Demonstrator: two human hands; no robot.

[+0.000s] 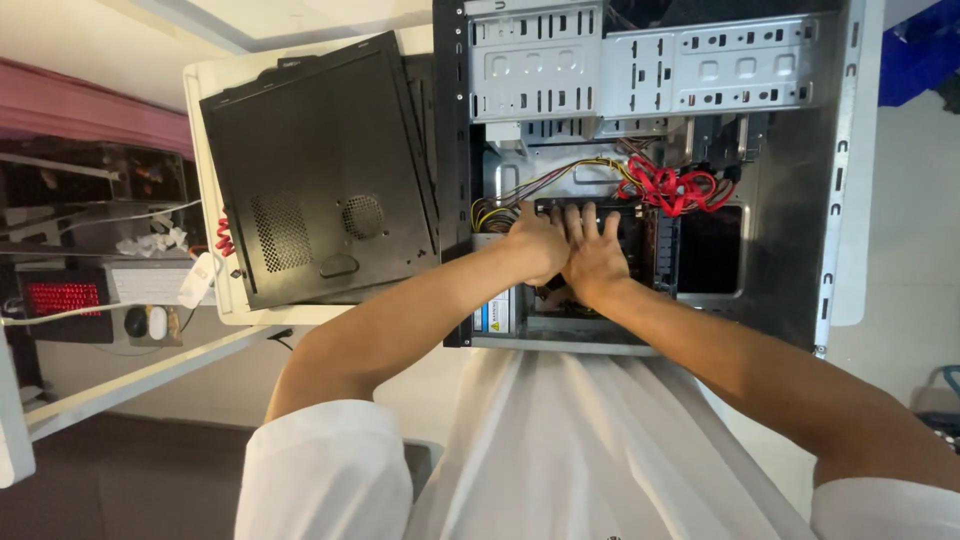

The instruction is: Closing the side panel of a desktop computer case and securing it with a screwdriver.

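- White table [205, 180] carries two things: one open desktop computer case [800, 200] lying on its side at the right edge, one detached black side panel [320, 170] at the left edge.
- Left hand [535, 245] and right hand [595, 258] both inside the case, side by side and touching, fingers spread flat, pressing on a dark board [640, 235] at the case middle; nothing pinched.
- Board mostly hidden under the hands; exact kind unclear.
- One bundle of red cables [680, 185] just right of the fingers; one yellow-and-black wire bundle [520, 195] to their left.
- Done well, I'd judge: push evenly with both palms, keep cables out from under the board, don't flex it.
- One red-lit keyboard [62, 298] on a lower shelf, far left.
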